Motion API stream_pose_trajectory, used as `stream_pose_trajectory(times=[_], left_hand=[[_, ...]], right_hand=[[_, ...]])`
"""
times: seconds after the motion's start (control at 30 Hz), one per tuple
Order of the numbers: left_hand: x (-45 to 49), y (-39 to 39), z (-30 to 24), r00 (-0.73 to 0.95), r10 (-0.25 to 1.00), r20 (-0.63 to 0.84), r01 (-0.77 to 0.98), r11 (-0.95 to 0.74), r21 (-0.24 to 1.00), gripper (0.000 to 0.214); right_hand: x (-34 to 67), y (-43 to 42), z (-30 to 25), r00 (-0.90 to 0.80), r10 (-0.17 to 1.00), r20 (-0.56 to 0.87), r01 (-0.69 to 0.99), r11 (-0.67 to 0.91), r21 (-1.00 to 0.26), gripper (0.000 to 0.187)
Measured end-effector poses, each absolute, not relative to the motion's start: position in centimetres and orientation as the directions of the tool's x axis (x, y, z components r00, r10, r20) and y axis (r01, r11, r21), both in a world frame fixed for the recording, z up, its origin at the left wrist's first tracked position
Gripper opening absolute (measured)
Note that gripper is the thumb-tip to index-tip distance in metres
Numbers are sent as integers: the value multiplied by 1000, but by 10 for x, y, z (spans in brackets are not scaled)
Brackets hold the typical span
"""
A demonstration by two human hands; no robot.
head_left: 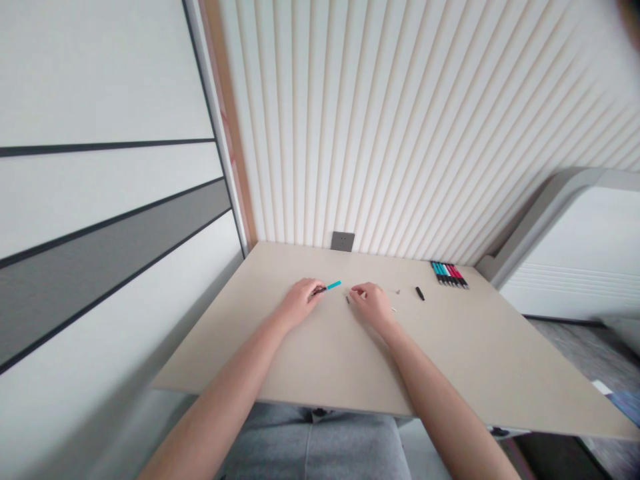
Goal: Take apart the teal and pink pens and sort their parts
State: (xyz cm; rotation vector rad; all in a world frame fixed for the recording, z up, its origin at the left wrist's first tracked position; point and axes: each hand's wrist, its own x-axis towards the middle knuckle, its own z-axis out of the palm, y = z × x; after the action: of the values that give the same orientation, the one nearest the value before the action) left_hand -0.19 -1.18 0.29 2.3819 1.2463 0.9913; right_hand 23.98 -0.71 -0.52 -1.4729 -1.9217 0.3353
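Head view: left fingers (313, 283) pinch a blue pen (334, 285); right fingers (359, 288) curl slightly apart, hold unclear.

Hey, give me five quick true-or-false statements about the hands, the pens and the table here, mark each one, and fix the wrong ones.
1. The left hand holds a blue and black pen. True.
2. A loose black piece lies to the left of the left hand. False: it lies on the table, to the right of the right hand.
3. The row of pens lies near the ribbed wall. True.
4. Every pen in that row is blue. False: some are reddish pink.
5. A dark socket is on the ribbed wall. True.
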Motion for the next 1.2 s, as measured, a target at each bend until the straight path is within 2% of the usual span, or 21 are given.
stream_pose_trajectory(times=[0.13,0.2,0.4,0.57,0.73,0.97,1.1,1.2], left_hand=[[-4,-11,2,411,792,451,627,-605,491,15],[-5,-10,0,408,791,456,634,-604,482,15],[-7,-7,-5,409,794,450,640,-601,480,14],[-8,-5,-8,424,789,445,635,-609,475,13],[-7,-4,-10,434,781,450,625,-620,473,13],[-7,-4,-9,460,772,440,614,-634,470,13],[-6,-4,-8,478,765,432,613,-642,460,14],[-6,-4,-8,483,763,429,617,-644,452,14]], right_hand=[[255,-5,-1,-38,941,337,918,166,-361,27],[264,-4,-1,-8,955,297,948,102,-302,27],[274,1,-7,-1,981,195,959,57,-279,23],[268,3,-7,6,984,176,954,47,-297,25],[265,2,-4,-19,981,194,928,89,-361,25],[260,1,-1,-46,962,268,813,192,-549,29],[257,1,2,39,931,363,610,266,-746,32],[261,1,3,75,933,352,402,294,-867,30]])
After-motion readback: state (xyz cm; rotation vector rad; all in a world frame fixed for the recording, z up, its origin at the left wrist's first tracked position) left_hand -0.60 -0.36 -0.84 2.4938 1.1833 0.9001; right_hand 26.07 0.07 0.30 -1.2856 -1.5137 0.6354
